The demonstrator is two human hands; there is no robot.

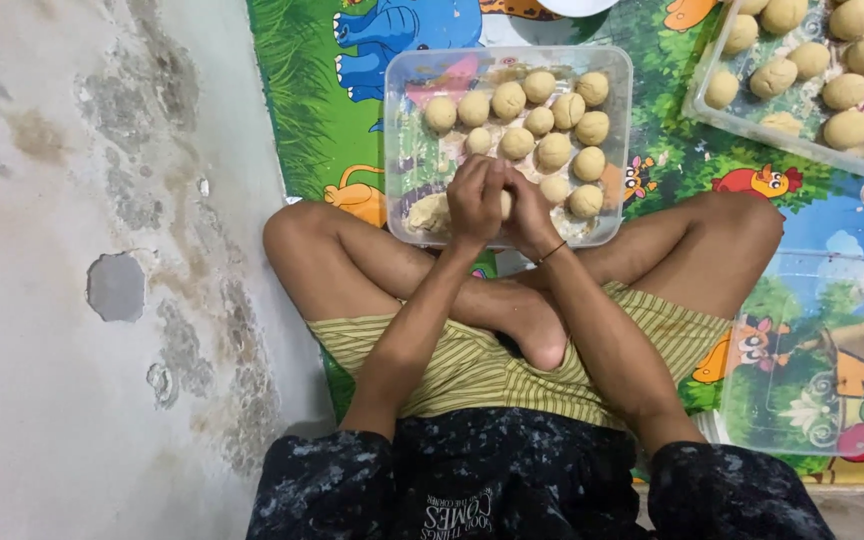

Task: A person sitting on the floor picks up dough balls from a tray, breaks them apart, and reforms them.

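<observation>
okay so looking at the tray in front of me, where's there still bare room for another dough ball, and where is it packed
In the near tray, bare floor shows along its left side, between the left wall and the dough balls. A leftover dough lump sits in the near-left corner by the left hand and right hand. The right half is crowded, and the far-right tray is packed.

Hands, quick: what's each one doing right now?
Left hand: closed, pressed against the right around a dough piece.
Right hand: closed, cupping the same dough.

A bright cartoon-animal play mat (pixel 697 165) covers the floor beside a stained, peeling grey wall (pixel 82 280). On the mat sit three clear rectangular plastic containers: one central (pixel 404 150), one upper right (pixel 704 112), one lower right (pixel 822 360).
</observation>
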